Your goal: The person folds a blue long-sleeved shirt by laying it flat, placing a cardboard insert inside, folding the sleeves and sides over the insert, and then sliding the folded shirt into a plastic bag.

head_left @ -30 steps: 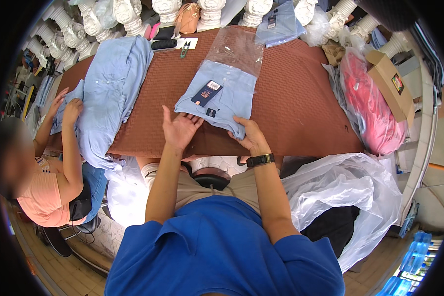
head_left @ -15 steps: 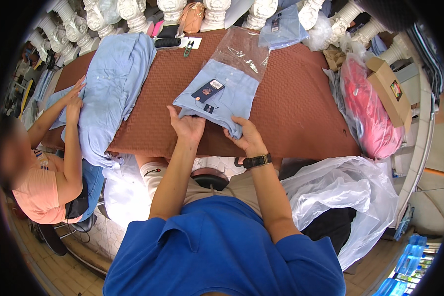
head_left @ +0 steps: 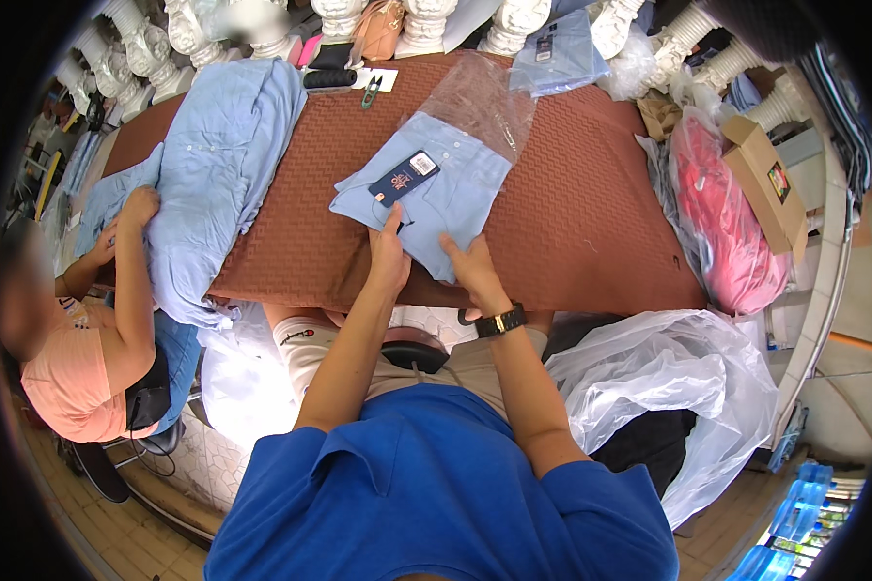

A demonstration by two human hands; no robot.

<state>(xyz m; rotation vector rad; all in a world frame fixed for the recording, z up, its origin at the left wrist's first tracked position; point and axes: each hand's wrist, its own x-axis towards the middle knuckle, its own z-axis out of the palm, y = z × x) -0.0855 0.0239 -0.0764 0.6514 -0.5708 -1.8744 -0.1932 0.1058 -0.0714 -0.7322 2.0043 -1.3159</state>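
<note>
A folded light blue shirt point(head_left: 470, 179) lies at a slant before me on the brown-covered table. Its far part sits inside a clear plastic bag point(head_left: 475, 97), whose loose end stretches past the shirt. On the shirt front is a dark hang tag point(head_left: 397, 182) with a pale sticker. My left hand point(head_left: 389, 257) grips the shirt's near edge, thumb on top and fingers hidden beneath. Closed on the near right corner is my right hand point(head_left: 473, 269), its thumb also uppermost; a dark watch is on that wrist.
At left, a seated person handles another light blue shirt point(head_left: 228, 145) spread on the table point(head_left: 591, 213). Thread snips point(head_left: 371, 92) and a black thread spool point(head_left: 330, 78) lie at the back. A bagged blue shirt point(head_left: 560, 56), red bundle point(head_left: 712, 203) and cardboard box point(head_left: 765, 179) stand farther right.
My left hand has turned from an open palm to a grip on the shirt's edge. The near edge, curled before, now lies flatter. The other person's hands have moved nearer their body.
</note>
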